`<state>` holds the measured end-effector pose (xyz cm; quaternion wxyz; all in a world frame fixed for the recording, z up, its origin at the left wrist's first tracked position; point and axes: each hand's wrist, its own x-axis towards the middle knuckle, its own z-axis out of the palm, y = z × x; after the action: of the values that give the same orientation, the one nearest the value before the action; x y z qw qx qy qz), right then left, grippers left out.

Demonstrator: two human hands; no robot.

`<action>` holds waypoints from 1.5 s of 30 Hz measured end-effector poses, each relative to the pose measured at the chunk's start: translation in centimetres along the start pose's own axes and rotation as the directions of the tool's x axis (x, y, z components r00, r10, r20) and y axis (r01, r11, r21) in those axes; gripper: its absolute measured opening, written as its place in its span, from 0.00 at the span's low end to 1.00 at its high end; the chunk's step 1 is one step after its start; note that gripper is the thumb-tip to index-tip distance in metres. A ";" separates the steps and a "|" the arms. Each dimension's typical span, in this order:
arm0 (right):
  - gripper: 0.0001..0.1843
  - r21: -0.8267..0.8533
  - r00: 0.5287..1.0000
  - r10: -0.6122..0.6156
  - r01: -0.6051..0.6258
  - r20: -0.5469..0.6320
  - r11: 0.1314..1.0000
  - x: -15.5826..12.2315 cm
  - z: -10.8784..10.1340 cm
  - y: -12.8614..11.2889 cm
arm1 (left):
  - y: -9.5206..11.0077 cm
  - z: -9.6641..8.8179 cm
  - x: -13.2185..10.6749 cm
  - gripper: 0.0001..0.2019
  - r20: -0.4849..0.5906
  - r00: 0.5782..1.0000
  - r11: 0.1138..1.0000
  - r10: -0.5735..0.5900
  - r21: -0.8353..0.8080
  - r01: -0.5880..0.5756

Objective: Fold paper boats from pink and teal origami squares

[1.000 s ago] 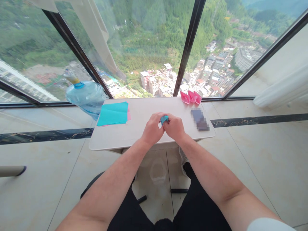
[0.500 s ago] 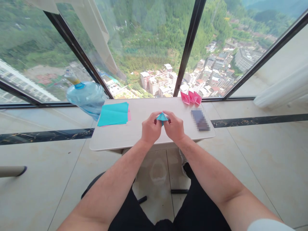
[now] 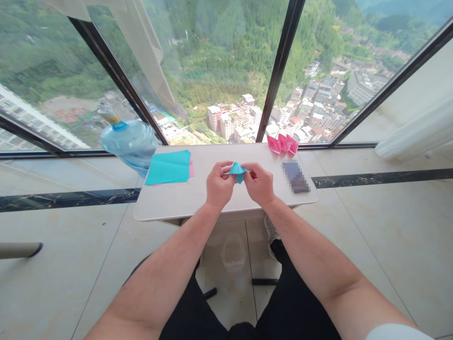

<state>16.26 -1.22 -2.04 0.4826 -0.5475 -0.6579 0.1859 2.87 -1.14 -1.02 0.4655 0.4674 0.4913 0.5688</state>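
A small piece of folded blue paper is held up over the near half of the white table, between both hands. My left hand pinches its left side with thumb and fingers. On the opposite side, my right hand grips the right edge between thumb and forefinger. The paper has a pointed top with fold lines, and a part of it hangs below; fingers cover its edges. Flat blue sheets lie to the left, over pink paper. Pink folded paper boats stand at the far right edge.
The white table stands against the window. A pixelated flat dark object lies on its right side. A large blue water bottle is beyond the left corner. Below are my legs and the tiled floor.
My hands have moved slightly apart, so more of the folded blue paper shows between them. The fingers have shifted toward its side edges. The other things on the table have stayed put.
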 end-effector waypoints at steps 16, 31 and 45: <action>0.08 -0.363 0.999 -0.037 0.030 -0.013 0.931 -0.7 1.4 -0.8 | -0.7 -0.4 0.1 0.16 -0.045 0.969 0.837 0.242 0.514 -0.185; 0.07 -0.077 0.969 -0.194 0.184 -0.151 0.980 -0.2 0.3 0.7 | 0.5 -0.2 -0.2 0.19 0.106 0.994 0.999 0.023 -0.026 -0.020; 0.16 -0.040 0.982 -0.185 0.184 -0.025 0.982 0.2 0.1 0.9 | 0.4 -1.2 0.5 0.17 0.098 0.990 0.956 0.104 0.266 -0.127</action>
<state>16.72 -0.74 -2.70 0.4967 -0.4958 -0.7021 0.1204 1.56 -0.82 -0.65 0.3828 0.5779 0.5168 0.5024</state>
